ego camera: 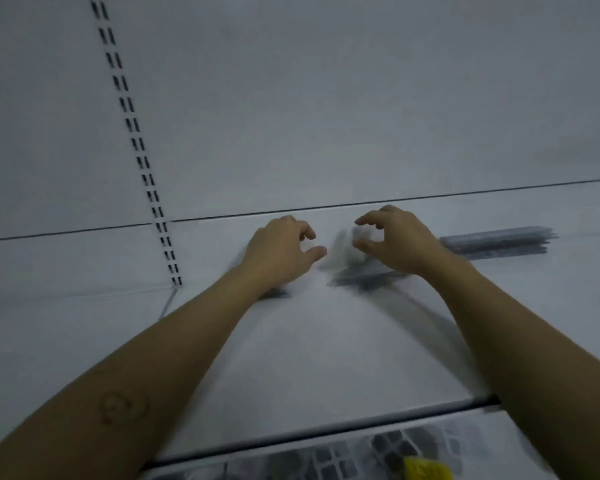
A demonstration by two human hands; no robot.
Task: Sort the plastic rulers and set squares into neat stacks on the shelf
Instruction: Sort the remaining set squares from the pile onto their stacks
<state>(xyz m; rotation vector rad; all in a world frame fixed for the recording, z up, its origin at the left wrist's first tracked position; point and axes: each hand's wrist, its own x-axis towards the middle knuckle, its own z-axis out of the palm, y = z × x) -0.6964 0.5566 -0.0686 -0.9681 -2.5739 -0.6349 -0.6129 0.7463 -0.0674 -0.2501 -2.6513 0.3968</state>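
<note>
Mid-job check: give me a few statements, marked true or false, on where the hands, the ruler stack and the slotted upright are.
1. The left hand and right hand are both over the shelf. True.
2. The ruler stack lies to the right of the right hand. True.
3. The slotted upright stands right of both hands. False: it is to their left.
4. The left hand rests on the ruler stack. False: the stack lies beyond the right hand.

Dim, cool, even light; heavy motion blur, wide-angle bend at edges, soft shadows beneath both forearms.
</note>
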